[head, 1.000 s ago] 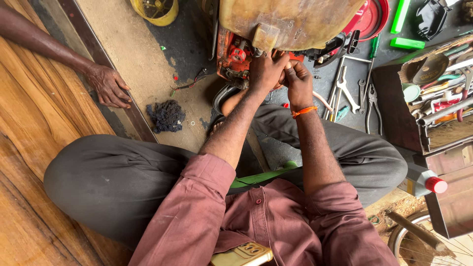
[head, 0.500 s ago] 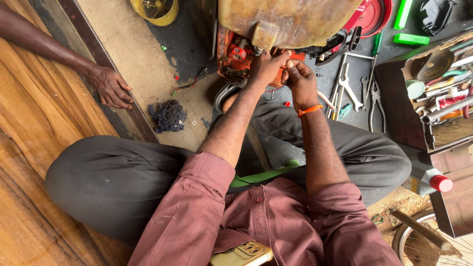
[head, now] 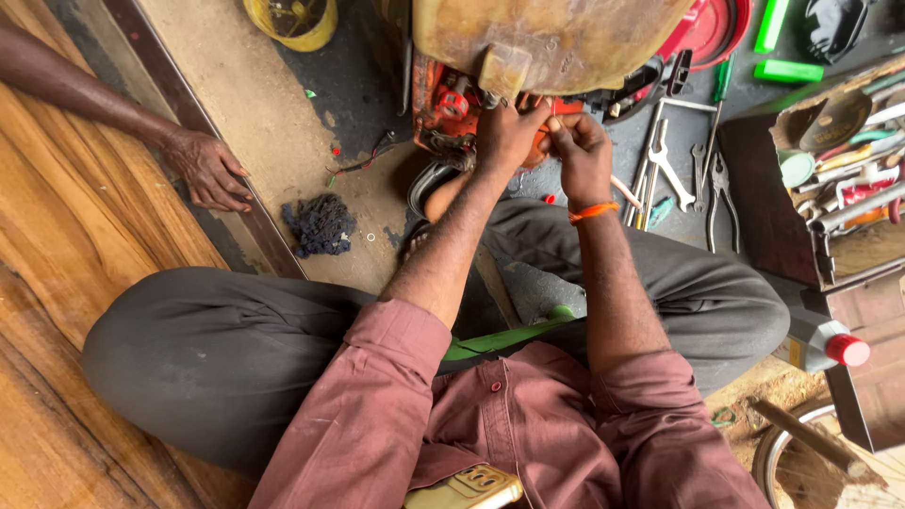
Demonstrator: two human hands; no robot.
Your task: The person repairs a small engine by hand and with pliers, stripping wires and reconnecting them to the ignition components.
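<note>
Since a second ago, your right hand (head: 580, 155) is lifting off the orange engine (head: 452, 104) and pinching a small part, too small to name, fingers pressed together. Your left hand (head: 507, 132) is bracing the engine under the tan tank (head: 556, 38), curled against it, keeping it steady between your knees. Another person's hand (head: 207, 170) is resting on the floor (head: 236, 85).

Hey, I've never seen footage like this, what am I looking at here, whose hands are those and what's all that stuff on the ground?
This is one view from a camera worn on a person's head, looking down at their own lap and arms. They sit cross-legged on the floor. Their left hand and right hand work close together at an orange engine-like machine under a grimy tank; what the fingers pinch is too small to tell. Wrenches and pliers lie to the right, beside an open toolbox. A dark rag lies left. The hand at far left belongs to someone else.
</note>
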